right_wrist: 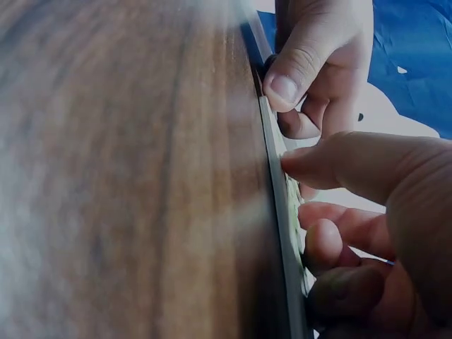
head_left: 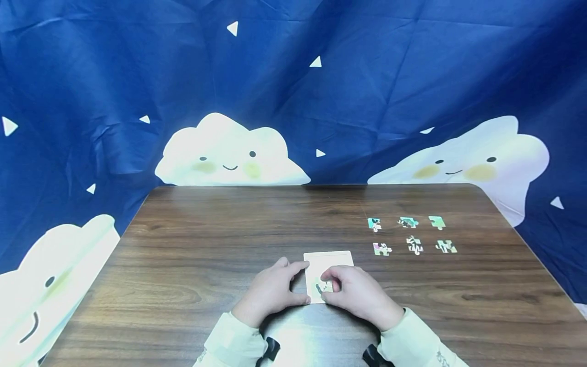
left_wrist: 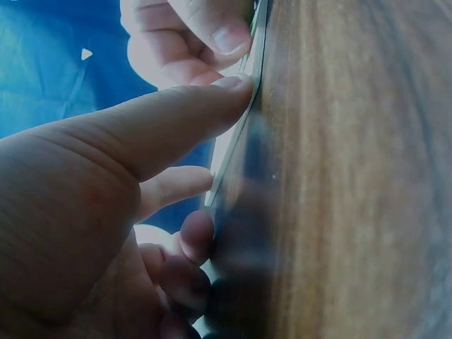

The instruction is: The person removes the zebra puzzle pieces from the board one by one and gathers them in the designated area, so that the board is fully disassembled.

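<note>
A white puzzle board (head_left: pixel 331 260) lies flat on the wooden table (head_left: pixel 206 239) in front of me. My left hand (head_left: pixel 302 283) holds the board's left edge between index finger and thumb; the left wrist view shows the thumb (left_wrist: pixel 212 99) pressed against the thin board (left_wrist: pixel 227 152). My right hand (head_left: pixel 328 281) rests on the board's lower right part, fingers curled. It pinches a dark-patterned puzzle piece (head_left: pixel 319 290) lying on the board. In the right wrist view its thumb (right_wrist: pixel 318 159) touches the board's edge (right_wrist: pixel 277 176).
Several loose puzzle pieces (head_left: pixel 412 235) lie in two rows on the table's right side, beyond the board. A blue cloth with white cloud faces (head_left: pixel 229 153) hangs behind the table. Both forearms wear pale green sleeves (head_left: pixel 229 341).
</note>
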Demonstrator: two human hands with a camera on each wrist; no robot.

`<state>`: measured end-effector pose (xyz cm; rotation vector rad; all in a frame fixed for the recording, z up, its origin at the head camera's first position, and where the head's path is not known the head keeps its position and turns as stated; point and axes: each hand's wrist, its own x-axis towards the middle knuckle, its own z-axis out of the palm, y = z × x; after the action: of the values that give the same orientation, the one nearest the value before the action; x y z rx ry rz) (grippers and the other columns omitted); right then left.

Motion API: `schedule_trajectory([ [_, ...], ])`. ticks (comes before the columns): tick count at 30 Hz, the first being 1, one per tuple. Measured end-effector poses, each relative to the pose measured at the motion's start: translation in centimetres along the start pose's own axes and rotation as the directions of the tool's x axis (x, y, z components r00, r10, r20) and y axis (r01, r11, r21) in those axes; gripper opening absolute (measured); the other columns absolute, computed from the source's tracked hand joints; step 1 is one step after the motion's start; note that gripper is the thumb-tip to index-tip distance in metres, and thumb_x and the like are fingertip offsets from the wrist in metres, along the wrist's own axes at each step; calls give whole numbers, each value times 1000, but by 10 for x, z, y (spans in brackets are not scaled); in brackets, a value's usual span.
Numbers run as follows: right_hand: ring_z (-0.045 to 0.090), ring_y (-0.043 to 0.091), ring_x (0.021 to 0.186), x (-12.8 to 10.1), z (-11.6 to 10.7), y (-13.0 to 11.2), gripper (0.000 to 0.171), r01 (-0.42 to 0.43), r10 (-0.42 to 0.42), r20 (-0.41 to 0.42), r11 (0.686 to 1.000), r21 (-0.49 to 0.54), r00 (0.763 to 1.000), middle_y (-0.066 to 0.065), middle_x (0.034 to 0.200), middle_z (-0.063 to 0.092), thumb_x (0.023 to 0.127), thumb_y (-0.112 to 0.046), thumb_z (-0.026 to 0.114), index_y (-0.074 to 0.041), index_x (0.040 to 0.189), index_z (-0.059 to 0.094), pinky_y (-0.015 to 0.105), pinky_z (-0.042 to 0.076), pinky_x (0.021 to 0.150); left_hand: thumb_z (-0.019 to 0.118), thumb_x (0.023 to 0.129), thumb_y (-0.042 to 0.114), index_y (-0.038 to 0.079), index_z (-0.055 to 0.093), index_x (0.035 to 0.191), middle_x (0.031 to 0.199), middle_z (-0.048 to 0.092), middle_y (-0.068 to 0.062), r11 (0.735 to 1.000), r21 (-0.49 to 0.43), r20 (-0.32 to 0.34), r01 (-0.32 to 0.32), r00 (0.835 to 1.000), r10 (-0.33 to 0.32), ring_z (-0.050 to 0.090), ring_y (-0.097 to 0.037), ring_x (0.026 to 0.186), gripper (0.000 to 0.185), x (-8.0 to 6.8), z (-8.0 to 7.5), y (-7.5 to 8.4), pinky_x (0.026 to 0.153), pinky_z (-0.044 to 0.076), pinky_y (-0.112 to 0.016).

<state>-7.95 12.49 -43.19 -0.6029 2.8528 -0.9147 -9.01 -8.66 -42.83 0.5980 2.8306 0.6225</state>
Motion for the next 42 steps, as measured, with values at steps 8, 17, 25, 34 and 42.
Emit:
schedule_trajectory([
  [8,37,-2,51,-1,0,-3,18,15,-14,16,999,-42,1000,-15,60,44,71,-26,71,-23,88,65,20,36,55,75,65,53,30,51,131,80,39,8,1000,3,-2,-3,1000,3,42,-11,55,75,0,0,0,51,35,-27],
  [17,36,-1,48,-1,0,-3,22,5,-5,8,999,-36,1000,-15,60,44,70,-26,72,-26,87,59,21,34,50,75,64,52,30,52,131,80,40,8,1000,-3,-7,-4,1000,4,42,-11,56,74,0,0,0,50,35,-27],
  [25,35,0,49,-1,-1,-3,26,15,-15,-12,999,-29,1000,-13,64,47,67,-25,74,-27,84,54,21,32,49,75,64,53,30,51,131,79,40,8,1000,1,-7,-7,1000,7,42,-11,55,74,0,0,-1,51,35,-27],
  [34,46,1,60,-2,1,-1,27,17,-16,-31,1000,24,999,-17,73,54,66,-22,74,-29,83,55,21,37,57,75,65,54,31,51,131,80,40,8,1000,-3,-2,-3,1000,3,42,-11,57,74,0,1,-1,51,35,-27],
  [42,48,3,60,-2,2,0,28,39,-37,-41,998,56,999,-17,73,56,66,-17,74,-28,82,54,22,38,57,75,64,54,31,52,131,80,40,8,1000,1,-11,-12,1000,12,42,-10,56,74,0,1,-1,51,35,-27],
])
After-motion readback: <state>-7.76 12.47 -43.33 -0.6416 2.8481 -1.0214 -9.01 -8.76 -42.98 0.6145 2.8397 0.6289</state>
